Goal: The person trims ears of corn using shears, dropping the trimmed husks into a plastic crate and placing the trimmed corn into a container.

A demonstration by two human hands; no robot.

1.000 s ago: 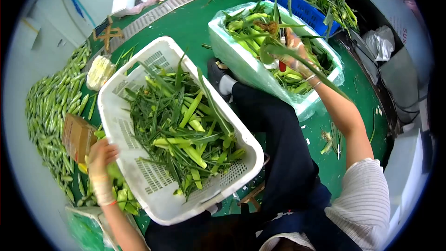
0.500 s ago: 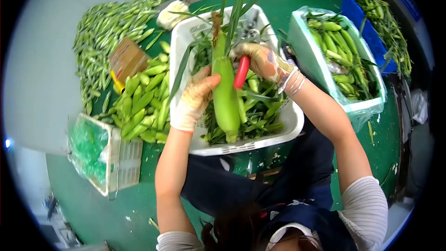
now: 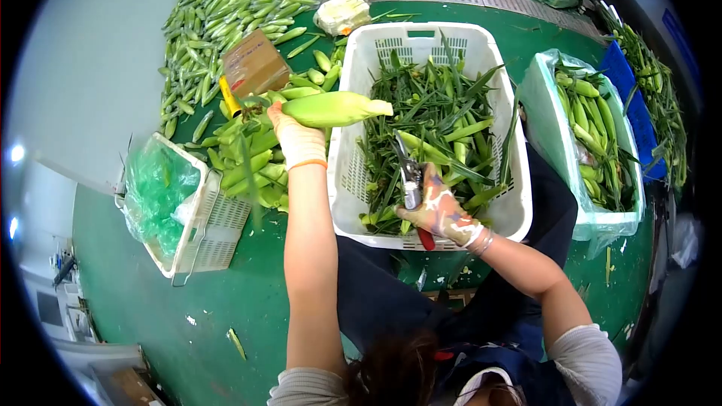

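Note:
My left hand (image 3: 298,137), in a pale glove, is closed round a green ear of corn (image 3: 337,109). The ear lies sideways over the left rim of the white basket (image 3: 432,240), its stem end pointing right. Leaves trail below and left of that hand. Over the basket's front part, my right hand (image 3: 440,209), in a patterned glove, is wrapped round red-handled pruning shears (image 3: 411,177), blades pointing up. Cut leaves and stalks (image 3: 440,113) fill much of the basket. Beside its left side lies a heap of husked green ears (image 3: 239,152).
A cardboard box (image 3: 256,65) stands behind the heap, near many wrapped ears (image 3: 218,19). On the left is a crate (image 3: 218,229) with green plastic bags. A lined box of corn (image 3: 538,105) and a blue crate (image 3: 636,116) are on the right.
My left hand has carried the ear left from over the basket and turned it sideways. My right hand has moved lower, still holding the shears. The view has shifted.

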